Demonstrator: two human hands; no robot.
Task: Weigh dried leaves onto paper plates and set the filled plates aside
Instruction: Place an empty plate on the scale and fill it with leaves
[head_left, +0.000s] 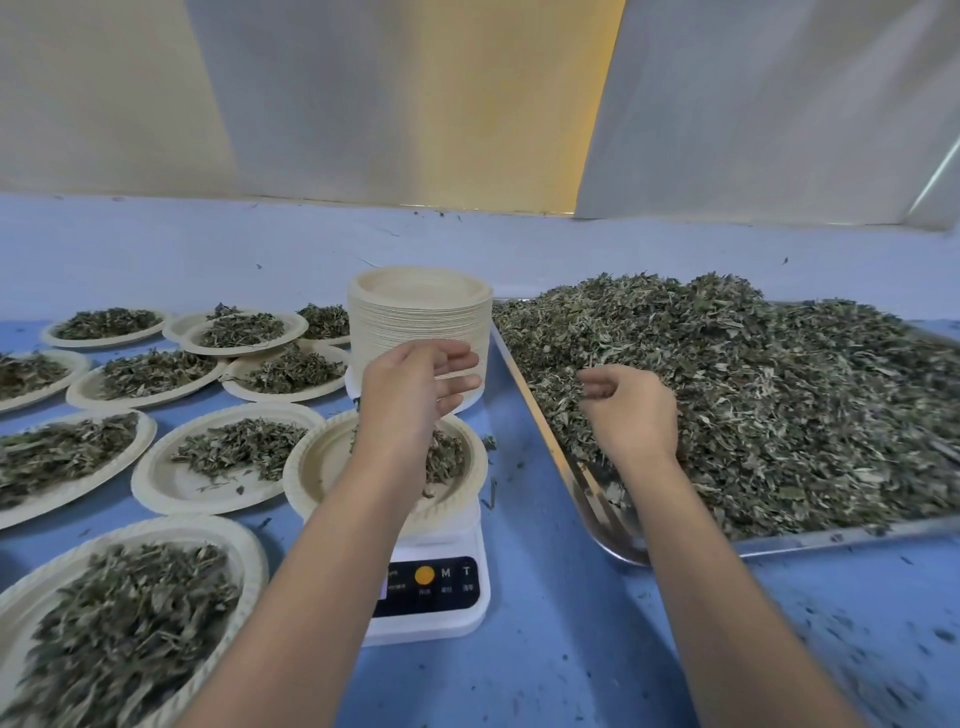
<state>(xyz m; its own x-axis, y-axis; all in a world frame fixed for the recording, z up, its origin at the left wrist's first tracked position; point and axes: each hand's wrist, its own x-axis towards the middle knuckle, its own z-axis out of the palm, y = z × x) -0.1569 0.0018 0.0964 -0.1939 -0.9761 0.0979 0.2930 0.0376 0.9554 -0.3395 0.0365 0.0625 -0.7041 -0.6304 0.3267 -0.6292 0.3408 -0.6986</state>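
A paper plate (322, 467) with a small heap of dried leaves sits on the white digital scale (441, 597). My left hand (415, 389) hovers above that plate, fingers straight and relaxed, holding nothing. My right hand (628, 410) lies over the left side of the big pile of dried leaves (779, 405) in the metal tray (597, 499). Its fingers are loosely curled; whether they hold leaves I cannot tell. A tall stack of empty paper plates (421, 322) stands behind the scale.
Several filled plates (228, 457) cover the blue table (571, 649) to the left of the scale. Leaf crumbs are scattered at the front right. A white and yellow sheet (415, 104) hangs along the table's far edge.
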